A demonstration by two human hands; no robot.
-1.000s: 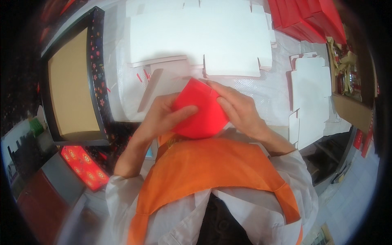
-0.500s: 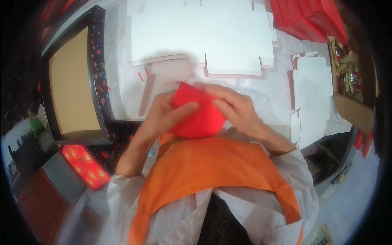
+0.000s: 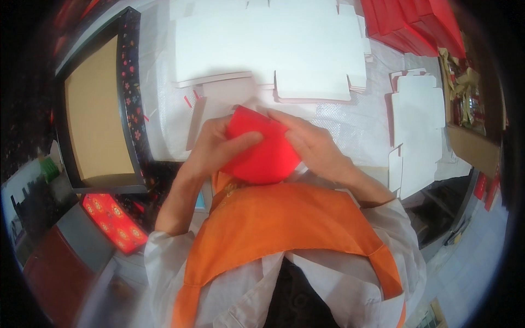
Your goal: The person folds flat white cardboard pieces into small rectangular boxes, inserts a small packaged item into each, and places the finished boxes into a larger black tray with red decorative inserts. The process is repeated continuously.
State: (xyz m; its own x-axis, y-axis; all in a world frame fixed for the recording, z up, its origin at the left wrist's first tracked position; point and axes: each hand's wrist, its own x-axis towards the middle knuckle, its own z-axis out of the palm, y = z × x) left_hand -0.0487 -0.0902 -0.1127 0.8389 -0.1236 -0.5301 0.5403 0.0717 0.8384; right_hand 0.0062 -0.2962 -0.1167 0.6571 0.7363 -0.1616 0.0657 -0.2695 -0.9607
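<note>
Close in front of my orange apron, I hold a folded red cardboard piece, whose lower edge bulges towards me. My left hand grips its left side, the thumb lying across the red face and the fingers behind it. At the right side, my right hand is closed on the upper right edge, with some fingertips hidden behind the card. Beyond my hands, flat white box blanks lie stacked on the white-covered table.
More white blanks lie to the right, beside an open carton of wrapped packets. Red boxes stand at the far right. A black flowered box with a tan inside is at left, above a red patterned box.
The red cardboard has shifted slightly left and its top edge has risen a little. My left hand has moved a little left with it; my right-hand fingers look straighter along the edge.
</note>
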